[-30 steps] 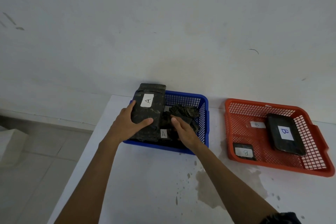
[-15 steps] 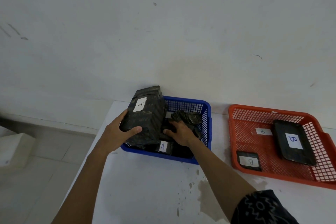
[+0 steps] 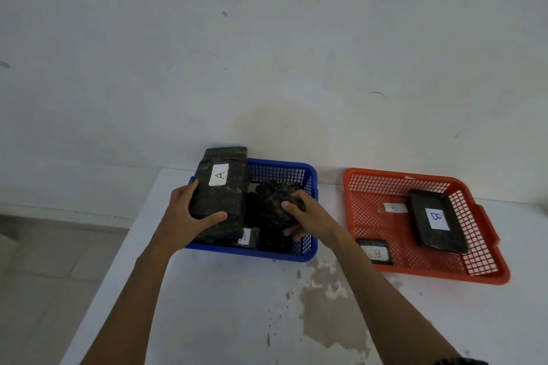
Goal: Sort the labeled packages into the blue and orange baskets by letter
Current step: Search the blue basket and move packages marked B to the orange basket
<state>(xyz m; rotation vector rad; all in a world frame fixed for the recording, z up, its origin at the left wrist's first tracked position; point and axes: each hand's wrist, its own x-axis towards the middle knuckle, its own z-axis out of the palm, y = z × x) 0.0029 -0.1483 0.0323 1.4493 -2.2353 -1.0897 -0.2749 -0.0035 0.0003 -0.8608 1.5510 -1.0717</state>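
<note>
My left hand (image 3: 189,218) grips a tall dark package labeled A (image 3: 224,187), which leans on the left rim of the blue basket (image 3: 284,167). My right hand (image 3: 308,216) grips a crumpled dark package (image 3: 271,204) inside that basket. Under them lies another dark package with an A label (image 3: 246,236). The orange basket (image 3: 427,271) to the right holds a large flat package labeled B (image 3: 436,221), a small package with a B label (image 3: 376,251) at its near left corner, and a loose white label (image 3: 394,207).
Both baskets sit on a white table (image 3: 225,314) against a pale wall. A brownish stain (image 3: 329,314) marks the tabletop in front of the blue basket. The table's left edge drops to a tiled floor (image 3: 44,275).
My right hand has closed around the crumpled package in the blue basket. My left hand keeps hold of the tall A package, now more upright. The view has shifted slightly.
</note>
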